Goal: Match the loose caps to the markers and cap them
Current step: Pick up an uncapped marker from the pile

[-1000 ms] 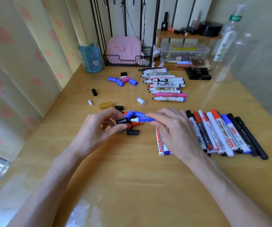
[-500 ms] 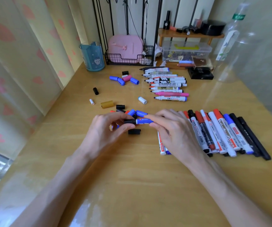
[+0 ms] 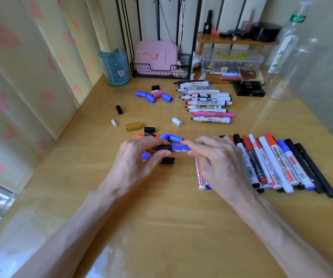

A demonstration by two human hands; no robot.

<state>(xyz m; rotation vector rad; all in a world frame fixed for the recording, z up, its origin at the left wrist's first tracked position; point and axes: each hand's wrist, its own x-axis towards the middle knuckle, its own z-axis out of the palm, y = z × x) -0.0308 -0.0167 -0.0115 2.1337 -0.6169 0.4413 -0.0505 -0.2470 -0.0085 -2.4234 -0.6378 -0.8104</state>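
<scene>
Black cap, pinched in the curled fingers of the left hand, sits against the left end of a blue marker held level over the table. The right hand pinches the marker's barrel, and capped markers lie in a row further right.

Blue marker held level, black cap at its left end; another black cap below.

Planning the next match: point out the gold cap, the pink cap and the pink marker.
gold cap [image 3: 133, 126], head view, middle of its side.
pink cap [image 3: 157, 94], head view, middle of its side.
pink marker [image 3: 214, 114], head view, middle of its barrel.
</scene>
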